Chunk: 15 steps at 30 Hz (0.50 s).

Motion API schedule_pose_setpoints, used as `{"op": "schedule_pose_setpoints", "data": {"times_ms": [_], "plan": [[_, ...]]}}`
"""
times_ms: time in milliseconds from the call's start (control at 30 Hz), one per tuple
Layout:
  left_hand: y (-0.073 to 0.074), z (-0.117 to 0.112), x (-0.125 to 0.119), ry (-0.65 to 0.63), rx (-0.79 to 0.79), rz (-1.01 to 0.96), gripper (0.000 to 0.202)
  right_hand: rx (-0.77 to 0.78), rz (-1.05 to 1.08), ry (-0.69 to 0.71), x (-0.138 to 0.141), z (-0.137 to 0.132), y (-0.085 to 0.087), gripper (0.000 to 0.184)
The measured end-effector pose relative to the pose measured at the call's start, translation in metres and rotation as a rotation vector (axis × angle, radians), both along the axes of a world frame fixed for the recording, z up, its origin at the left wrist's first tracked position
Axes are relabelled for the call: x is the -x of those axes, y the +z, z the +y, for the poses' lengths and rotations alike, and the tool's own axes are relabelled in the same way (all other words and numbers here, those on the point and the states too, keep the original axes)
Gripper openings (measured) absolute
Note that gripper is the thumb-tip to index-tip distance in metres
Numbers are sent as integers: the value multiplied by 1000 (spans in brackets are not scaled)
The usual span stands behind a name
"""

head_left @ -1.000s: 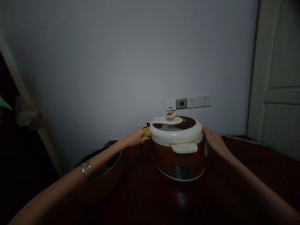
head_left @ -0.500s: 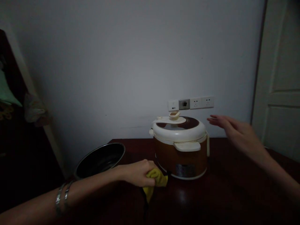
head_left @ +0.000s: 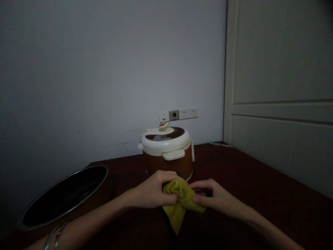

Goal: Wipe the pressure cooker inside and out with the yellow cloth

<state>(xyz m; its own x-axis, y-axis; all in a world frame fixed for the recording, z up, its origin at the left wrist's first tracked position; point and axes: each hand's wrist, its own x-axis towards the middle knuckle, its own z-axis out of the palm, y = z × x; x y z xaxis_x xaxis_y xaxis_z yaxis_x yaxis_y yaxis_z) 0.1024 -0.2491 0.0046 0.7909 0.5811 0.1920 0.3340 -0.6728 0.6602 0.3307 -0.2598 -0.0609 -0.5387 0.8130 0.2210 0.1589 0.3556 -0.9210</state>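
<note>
A crumpled yellow cloth hangs between my two hands, with one corner drooping over the dark table. My left hand has its fingers closed around the cloth's left side. On the cloth's right edge, my right hand pinches with thumb and fingers. Just behind the hands stands a brown and cream electric cooker, its lid on; my left hand and the cloth hide its lower front.
A dark round pot with a shiny rim stands at the left, beside my left forearm. The dark red table meets a wall with several sockets. A pale panelled door is at the right.
My right hand has come in from the right and taken hold of the cloth. The view has turned right, so the cooker and pot appear farther left.
</note>
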Motion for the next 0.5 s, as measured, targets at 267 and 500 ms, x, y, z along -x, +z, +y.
{"op": "schedule_pose_setpoints", "data": {"times_ms": [267, 500], "plan": [[-17, 21, -41, 115, -10, -115, 28, 235, 478, -162, -12, 7, -38, 41], [-18, 56, -34, 31, -755, -226, 36, 277, 620, -437, -57, 53, -31, 30]]}}
